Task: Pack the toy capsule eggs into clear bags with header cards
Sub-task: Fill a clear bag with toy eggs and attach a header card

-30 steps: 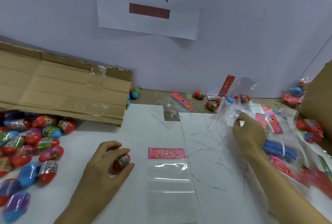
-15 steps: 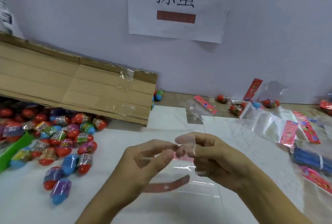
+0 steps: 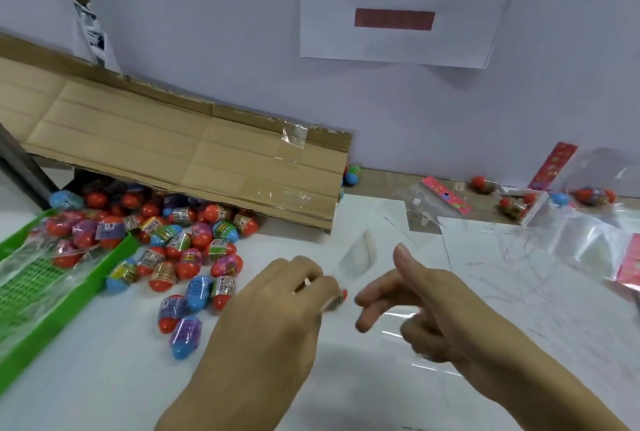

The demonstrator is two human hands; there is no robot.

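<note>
A heap of capsule eggs [image 3: 180,243] lies at left-centre on the desk [image 3: 104,378], partly under a cardboard flap [image 3: 180,150]; a mesh tray [image 3: 38,292] sits at far left, bags with header cards [image 3: 446,198] at upper right, a paper sign [image 3: 398,5] on the wall above.

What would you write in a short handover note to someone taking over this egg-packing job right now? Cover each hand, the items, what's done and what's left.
Left hand: grips a red capsule egg at the mouth of the clear bag.
Right hand: holds that bag open, thumb up.
Loose egg pile lies left, beside the green tray; spare header-card bags lie right.
Done: a few filled bags by the wall.
Left: get this egg in, then pack the pile.
</note>
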